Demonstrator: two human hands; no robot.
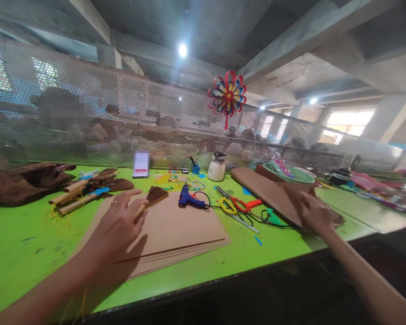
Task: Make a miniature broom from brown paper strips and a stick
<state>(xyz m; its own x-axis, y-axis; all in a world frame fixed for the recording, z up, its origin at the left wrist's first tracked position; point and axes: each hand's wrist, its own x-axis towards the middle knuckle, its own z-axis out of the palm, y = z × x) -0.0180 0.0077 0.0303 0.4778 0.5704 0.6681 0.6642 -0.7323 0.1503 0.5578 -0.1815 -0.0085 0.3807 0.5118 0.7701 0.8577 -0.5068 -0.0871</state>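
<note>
My left hand (123, 216), wearing a ring, is closed on a small pleated brown paper fan (156, 197) above a stack of brown paper sheets (186, 225). The fan's pleated end points right; its other end is partly hidden by the fingers. At the right, my right hand (314, 213) has its fingers curled on the edge of brown paper (260, 192) lying on the table; the fingertips are partly hidden. Between the hands lie a blue glue gun (191, 198), yellow-handled scissors (228, 206) and orange-handled scissors (248, 205).
Brown paper rolls (77, 201) with yellow strings lie left on the green table (30, 243), near brown cloth (23, 183). A phone (141, 164), a white jug (217, 168) and a green basket (291, 174) stand behind. A perforated screen (122, 117) holds a paper flower (229, 95); people sit beyond.
</note>
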